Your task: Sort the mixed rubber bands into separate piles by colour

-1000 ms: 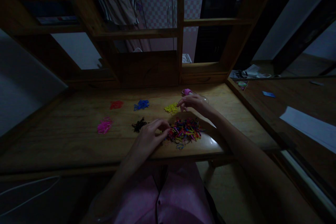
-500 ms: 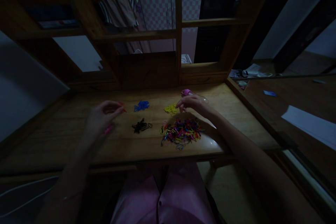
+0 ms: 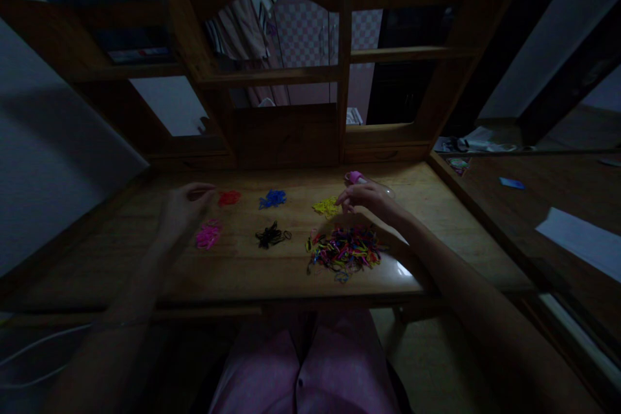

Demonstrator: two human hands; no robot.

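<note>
Along the far edge of the pale wooden counter [image 3: 237,275] stood a broad wooden shelf unit [image 3: 286,136], the largest thing about. Over the counter were both hands. The left hand [image 3: 187,206], blurred, hung just left of the red bands [image 3: 229,198], with thumb and fingertips nearly together and pointing toward them; whether a band was pinched there could not be told. The right hand [image 3: 363,196] hung with fingers loosely bent, their tips at the right edge of the yellow bands [image 3: 324,207]; contact or hold could not be made out.

Biggest of the piles, the mixed heap of coloured bands [image 3: 347,250] lay nearer the person than the right fingers and well apart from the left ones. Behind the right hand, partly hidden, lay a bottle with a pink cap [image 3: 356,177]. Black bands [image 3: 270,235] lay between the heap and the pink bands [image 3: 208,235], which sat near the left wrist. Blue bands [image 3: 272,198] lay between red and yellow. Smallest was a single dark loop [image 3: 288,235], just right of the black pile.
</note>
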